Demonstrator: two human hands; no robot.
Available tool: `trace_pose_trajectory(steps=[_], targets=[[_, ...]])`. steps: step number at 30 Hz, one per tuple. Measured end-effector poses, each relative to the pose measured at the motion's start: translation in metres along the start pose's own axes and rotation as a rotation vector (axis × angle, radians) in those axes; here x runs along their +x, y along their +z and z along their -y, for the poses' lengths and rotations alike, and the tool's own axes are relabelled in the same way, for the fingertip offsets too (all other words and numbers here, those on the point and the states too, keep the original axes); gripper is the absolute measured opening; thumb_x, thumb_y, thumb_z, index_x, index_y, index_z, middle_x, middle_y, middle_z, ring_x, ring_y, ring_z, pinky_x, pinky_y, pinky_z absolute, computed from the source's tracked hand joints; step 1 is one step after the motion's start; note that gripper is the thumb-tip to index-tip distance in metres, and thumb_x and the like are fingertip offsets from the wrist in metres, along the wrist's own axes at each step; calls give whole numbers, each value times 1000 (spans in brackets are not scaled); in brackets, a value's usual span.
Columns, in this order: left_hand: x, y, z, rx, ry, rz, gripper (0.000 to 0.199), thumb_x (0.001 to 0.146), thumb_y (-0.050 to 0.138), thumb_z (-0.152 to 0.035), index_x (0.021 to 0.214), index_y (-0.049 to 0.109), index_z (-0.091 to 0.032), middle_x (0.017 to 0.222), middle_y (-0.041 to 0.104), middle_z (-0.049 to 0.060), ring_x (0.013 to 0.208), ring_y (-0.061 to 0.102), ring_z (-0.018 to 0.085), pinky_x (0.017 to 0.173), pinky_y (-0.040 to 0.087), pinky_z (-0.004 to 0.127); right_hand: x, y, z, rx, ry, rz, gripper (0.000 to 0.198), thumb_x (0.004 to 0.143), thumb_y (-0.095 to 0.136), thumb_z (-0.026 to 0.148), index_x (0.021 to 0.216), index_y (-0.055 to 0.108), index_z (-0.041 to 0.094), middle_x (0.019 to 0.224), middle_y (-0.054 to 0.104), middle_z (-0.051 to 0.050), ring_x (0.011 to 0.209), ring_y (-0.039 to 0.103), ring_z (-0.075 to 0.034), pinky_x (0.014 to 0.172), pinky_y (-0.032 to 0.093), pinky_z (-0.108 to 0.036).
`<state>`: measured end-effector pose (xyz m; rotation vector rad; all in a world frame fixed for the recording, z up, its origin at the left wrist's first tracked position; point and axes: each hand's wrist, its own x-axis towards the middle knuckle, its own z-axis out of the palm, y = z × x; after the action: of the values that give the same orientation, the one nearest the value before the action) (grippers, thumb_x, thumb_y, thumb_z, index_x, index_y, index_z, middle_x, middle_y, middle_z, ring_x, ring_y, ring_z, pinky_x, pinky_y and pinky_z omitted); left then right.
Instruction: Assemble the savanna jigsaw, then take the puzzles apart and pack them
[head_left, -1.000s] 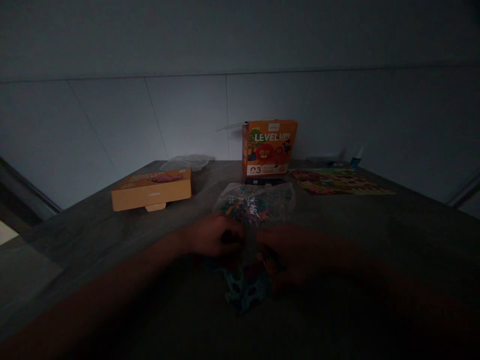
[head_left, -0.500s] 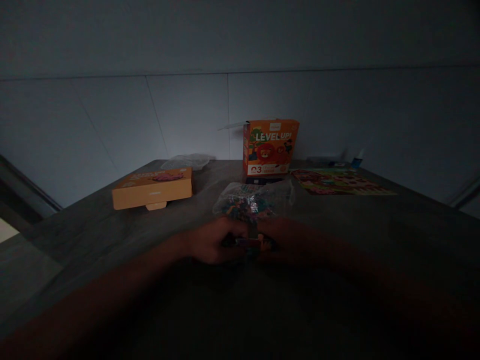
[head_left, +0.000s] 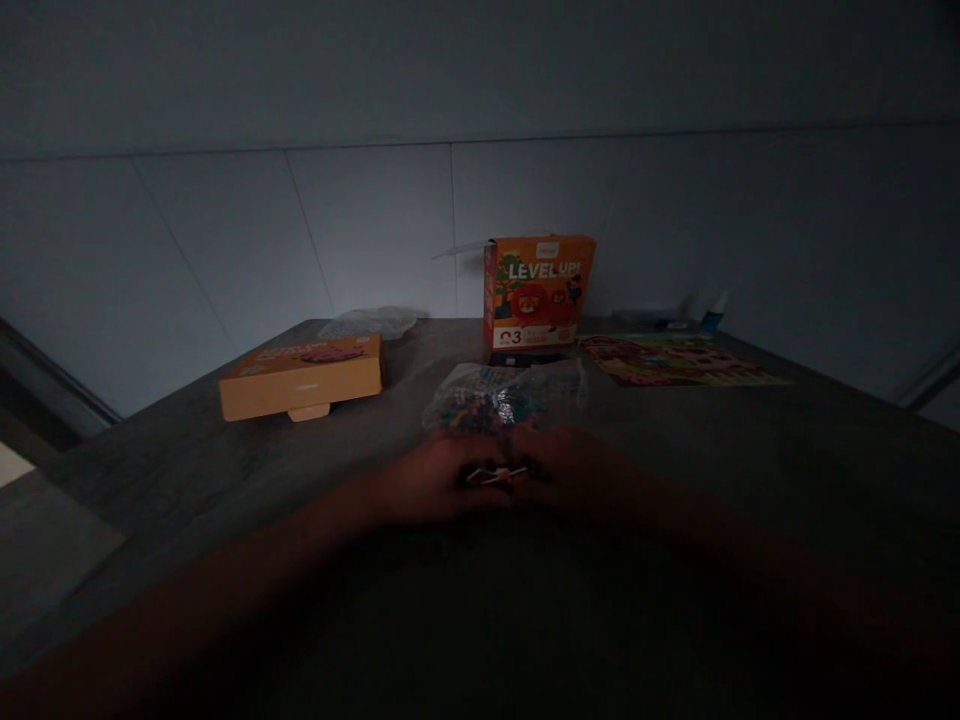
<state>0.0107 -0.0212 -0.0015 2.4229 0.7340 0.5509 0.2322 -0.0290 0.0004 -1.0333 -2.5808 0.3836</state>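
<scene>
In the dim head view, my left hand (head_left: 442, 477) and my right hand (head_left: 559, 468) meet at the front middle of the table. Their fingers are closed around small puzzle pieces (head_left: 499, 476), dark with orange and pale edges. The pieces are blurred and partly covered by my fingers, so their exact fit cannot be made out. Just beyond my fingertips lies a clear plastic bag (head_left: 506, 400) with many colourful pieces in it.
An orange "LEVEL UP!" box (head_left: 538, 295) stands at the back with its lid up. At left lies a flat orange box (head_left: 304, 378), flap out, before crumpled plastic (head_left: 371, 322). A colourful picture sheet (head_left: 679, 360) and a small bottle (head_left: 714, 314) are at right.
My hands have drawn closer together and a little upward around the puzzle pieces, which now show more edge-on. The boxes and the bag stay where they were.
</scene>
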Motion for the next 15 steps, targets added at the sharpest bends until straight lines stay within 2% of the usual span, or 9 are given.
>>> trace_pose_trajectory(steps=[2,5,9,12,15], targets=[[0,1,-2,78,-36,-10,15,89,60,-31,96,63,-18,86,68,1,76,62,14,69,46,25,1,1,-1,-2,38,-4,16,83,70,25,94,62,16,90,66,-5,79,62,-20,64,40,-28],[1,-1,-2,110,-118,-145,15,91,56,-28,95,63,-17,89,69,3,78,62,15,70,47,26,4,3,-4,27,44,-43,26,79,74,26,99,61,17,87,65,-4,77,61,-20,63,40,-28],[2,-5,-3,93,-167,-273,14,89,56,-27,87,62,-15,85,66,3,76,60,15,68,46,27,5,3,-5,157,37,-218,31,79,74,35,103,61,19,72,60,3,62,55,-14,56,38,-25],[3,-3,-5,23,-126,-247,12,88,57,-25,88,63,-15,86,66,3,76,60,15,68,47,27,5,2,-1,222,58,-369,35,79,73,47,96,62,18,61,54,6,53,48,-10,52,35,-23],[3,2,-4,-106,-84,-132,14,88,60,-26,97,65,-16,93,68,4,80,62,15,71,49,28,5,2,3,187,-8,-393,37,78,72,51,92,61,18,61,53,6,52,46,-9,52,33,-23]])
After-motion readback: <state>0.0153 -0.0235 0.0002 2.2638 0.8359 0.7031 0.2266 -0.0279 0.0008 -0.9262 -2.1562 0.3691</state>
